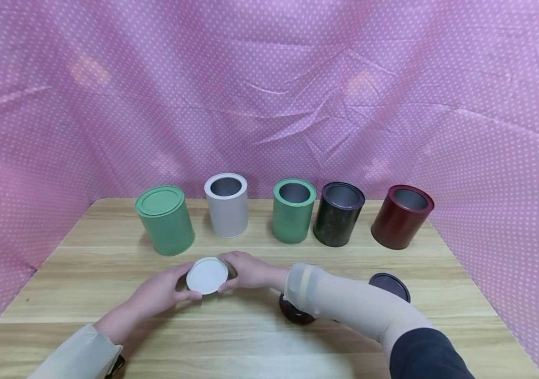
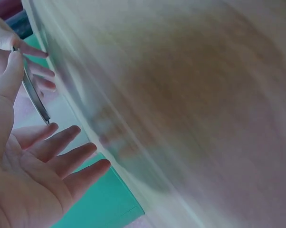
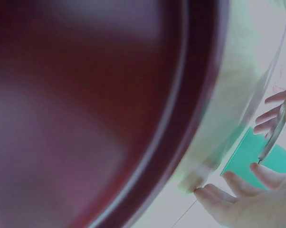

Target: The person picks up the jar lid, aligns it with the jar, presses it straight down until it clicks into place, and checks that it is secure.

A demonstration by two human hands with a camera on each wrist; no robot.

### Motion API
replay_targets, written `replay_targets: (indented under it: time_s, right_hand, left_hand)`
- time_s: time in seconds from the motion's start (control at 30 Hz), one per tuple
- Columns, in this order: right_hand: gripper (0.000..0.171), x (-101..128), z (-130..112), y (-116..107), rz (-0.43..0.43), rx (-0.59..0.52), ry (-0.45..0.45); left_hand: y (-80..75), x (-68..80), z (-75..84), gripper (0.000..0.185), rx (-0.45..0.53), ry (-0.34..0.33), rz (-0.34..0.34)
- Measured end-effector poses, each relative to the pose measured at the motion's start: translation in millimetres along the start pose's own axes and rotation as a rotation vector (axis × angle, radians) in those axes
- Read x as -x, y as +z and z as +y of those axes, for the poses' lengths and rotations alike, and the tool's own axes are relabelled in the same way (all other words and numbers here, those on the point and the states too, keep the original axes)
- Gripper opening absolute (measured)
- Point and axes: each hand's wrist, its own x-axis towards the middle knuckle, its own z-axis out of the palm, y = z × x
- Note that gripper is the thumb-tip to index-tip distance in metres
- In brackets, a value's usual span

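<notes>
Both hands hold a white can lid (image 1: pixel 207 276) between them over the near middle of the table, its flat face upward. My left hand (image 1: pixel 161 291) pinches its left edge between thumb and fingers. On the opposite edge, my right hand (image 1: pixel 249 271) grips with thumb and fingertips. In the left wrist view the lid (image 2: pixel 34 97) appears edge-on, thumb above and index fingertip below. A dark red lid (image 3: pixel 86 118) fills much of the right wrist view; in the head view my right sleeve covers part of it.
Along the back stand a green can (image 1: pixel 167 223) with its lid on, and open white (image 1: pixel 228 213), green (image 1: pixel 291 218), black (image 1: pixel 337 221) and dark red (image 1: pixel 395 223) cans. A dark lid (image 1: pixel 390 285) lies right, partly behind my right sleeve. Pink dotted cloth (image 1: pixel 269 95) surrounds the table.
</notes>
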Motion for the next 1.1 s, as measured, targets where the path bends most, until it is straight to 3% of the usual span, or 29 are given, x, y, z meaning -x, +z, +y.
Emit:
replay_targets:
  time_s: [0.6,1.1]
  right_hand:
    - [0.076,1.5,4.7,-11.1,0.004,-0.093,-0.009]
    - [0.076,0.9,7.4,-32.9,0.043,-0.166,0.003]
  left_hand:
    - [-1.9,-5.5,1.0,0.074,0.07,0.001,0.055]
    - [-17.0,-17.9,7.3,0.082,0.147,-0.034,0.058]
